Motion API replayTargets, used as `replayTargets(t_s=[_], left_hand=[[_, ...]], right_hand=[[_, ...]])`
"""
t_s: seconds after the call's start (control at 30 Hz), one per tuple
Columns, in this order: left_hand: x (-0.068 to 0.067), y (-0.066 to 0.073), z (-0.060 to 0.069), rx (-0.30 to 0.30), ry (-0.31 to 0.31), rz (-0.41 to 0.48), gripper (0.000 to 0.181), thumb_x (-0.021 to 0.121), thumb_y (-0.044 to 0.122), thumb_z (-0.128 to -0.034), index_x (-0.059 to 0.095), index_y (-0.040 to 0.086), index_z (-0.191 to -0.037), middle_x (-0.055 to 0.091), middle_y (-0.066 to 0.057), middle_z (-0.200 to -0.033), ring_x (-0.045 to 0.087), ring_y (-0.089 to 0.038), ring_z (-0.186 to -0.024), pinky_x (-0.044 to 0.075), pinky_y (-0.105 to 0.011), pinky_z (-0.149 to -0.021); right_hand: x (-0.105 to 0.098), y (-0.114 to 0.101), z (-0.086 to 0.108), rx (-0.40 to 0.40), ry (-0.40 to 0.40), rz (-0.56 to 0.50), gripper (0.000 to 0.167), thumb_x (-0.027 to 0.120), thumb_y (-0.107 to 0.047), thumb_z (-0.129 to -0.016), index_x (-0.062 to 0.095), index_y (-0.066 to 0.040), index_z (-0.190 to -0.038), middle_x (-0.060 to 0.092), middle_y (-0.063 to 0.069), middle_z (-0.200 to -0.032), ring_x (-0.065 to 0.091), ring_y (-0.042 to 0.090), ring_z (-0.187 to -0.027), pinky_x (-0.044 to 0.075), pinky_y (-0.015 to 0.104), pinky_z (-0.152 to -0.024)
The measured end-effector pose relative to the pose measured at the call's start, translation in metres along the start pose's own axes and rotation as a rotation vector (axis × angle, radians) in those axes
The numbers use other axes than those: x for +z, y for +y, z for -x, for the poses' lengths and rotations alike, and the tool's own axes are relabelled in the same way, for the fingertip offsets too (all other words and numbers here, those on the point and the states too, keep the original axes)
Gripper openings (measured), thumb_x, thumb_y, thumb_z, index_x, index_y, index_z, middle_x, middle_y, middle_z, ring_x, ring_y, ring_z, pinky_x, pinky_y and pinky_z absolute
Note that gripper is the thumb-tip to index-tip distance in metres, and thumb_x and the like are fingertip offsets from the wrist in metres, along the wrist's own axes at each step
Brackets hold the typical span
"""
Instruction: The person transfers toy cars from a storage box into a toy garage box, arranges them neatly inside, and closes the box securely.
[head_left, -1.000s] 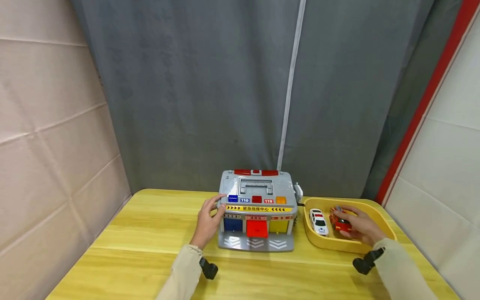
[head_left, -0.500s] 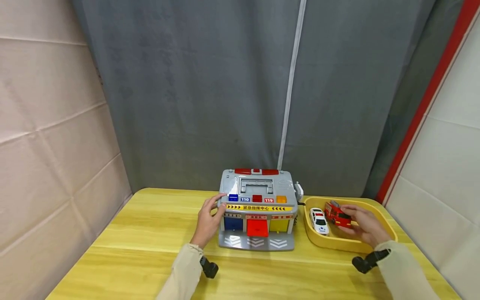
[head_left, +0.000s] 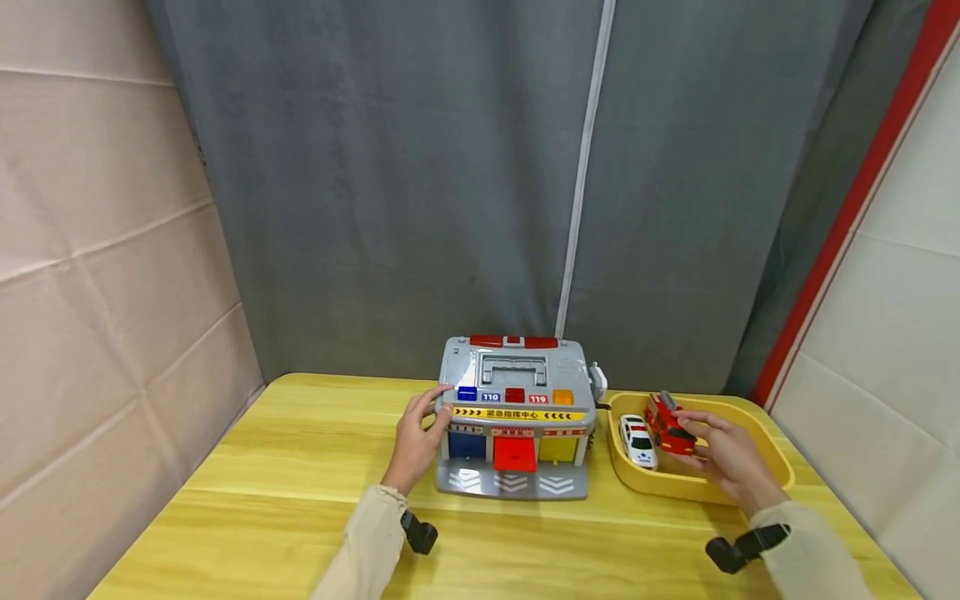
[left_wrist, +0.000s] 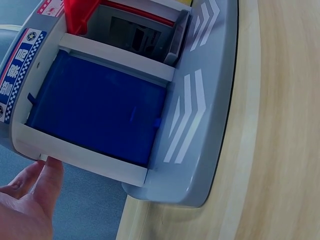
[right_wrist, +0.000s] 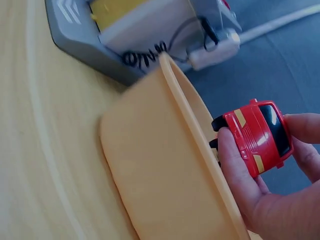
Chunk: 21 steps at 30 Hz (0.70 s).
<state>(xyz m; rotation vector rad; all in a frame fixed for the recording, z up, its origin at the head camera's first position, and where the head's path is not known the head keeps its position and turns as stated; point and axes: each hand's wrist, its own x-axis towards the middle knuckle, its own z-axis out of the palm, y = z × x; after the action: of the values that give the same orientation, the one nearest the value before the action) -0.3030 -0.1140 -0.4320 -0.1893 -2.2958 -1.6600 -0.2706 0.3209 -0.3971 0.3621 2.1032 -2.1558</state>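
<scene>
We see R hand (head_left: 726, 457) pinching red truck (head_left: 667, 425) btwn thumb & fingers, over yellow tray (head_left: 675, 487), just beside white car (head_left: 638, 442); can't tell clearance. Truck's long axis approx fore-aft, cab at near end. Garage (head_left: 513, 414) lies to truck's L, red door (head_left: 514, 455) up; L hand (head_left: 415, 442), fingers spread, touches garage's L edge, well apart from truck.

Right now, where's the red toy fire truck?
On the right of the head view: the red toy fire truck is pinched in the right hand, within the yellow tray's outline, just right of the white toy car.
</scene>
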Motion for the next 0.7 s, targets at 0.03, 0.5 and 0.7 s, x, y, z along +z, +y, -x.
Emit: replayTargets(t_s=[0.03, 0.5, 0.7], left_hand=[[0.0, 0.0, 0.0, 0.001, 0.001, -0.001, 0.034, 0.057, 0.032, -0.1018, 0.061, 0.026, -0.135, 0.052, -0.013, -0.141, 0.057, -0.036, -0.126, 0.052, -0.054, -0.107], [-0.001, 0.001, 0.0, -0.001, -0.001, 0.01, 0.035, 0.058, 0.033, -0.1015, 0.061, 0.027, -0.135, 0.052, -0.013, -0.14, 0.057, -0.036, -0.127, 0.053, -0.053, -0.106], [0.0, 0.0, 0.0, -0.006, -0.006, 0.004, 0.035, 0.057, 0.034, -0.1018, 0.061, 0.026, -0.136, 0.052, -0.013, -0.141, 0.056, -0.037, -0.128, 0.053, -0.053, -0.106]], right_hand=[[0.002, 0.0, 0.002, -0.004, -0.002, 0.001, 0.022, 0.051, -0.028, -0.105, 0.071, -0.032, -0.112, 0.014, 0.028, -0.163, 0.061, 0.014, -0.094, 0.063, 0.036, -0.089], [0.023, 0.006, 0.025, -0.096, -0.044, 0.046, 0.018, 0.057, -0.021, -0.102, 0.071, -0.027, -0.111, 0.048, 0.016, -0.141, 0.064, 0.013, -0.098, 0.064, 0.037, -0.088], [0.03, 0.009, 0.032, -0.107, -0.009, 0.071, 0.014, 0.064, -0.025, -0.099, 0.074, -0.034, -0.104, 0.063, -0.015, -0.106, 0.067, 0.006, -0.092, 0.063, 0.028, -0.084]])
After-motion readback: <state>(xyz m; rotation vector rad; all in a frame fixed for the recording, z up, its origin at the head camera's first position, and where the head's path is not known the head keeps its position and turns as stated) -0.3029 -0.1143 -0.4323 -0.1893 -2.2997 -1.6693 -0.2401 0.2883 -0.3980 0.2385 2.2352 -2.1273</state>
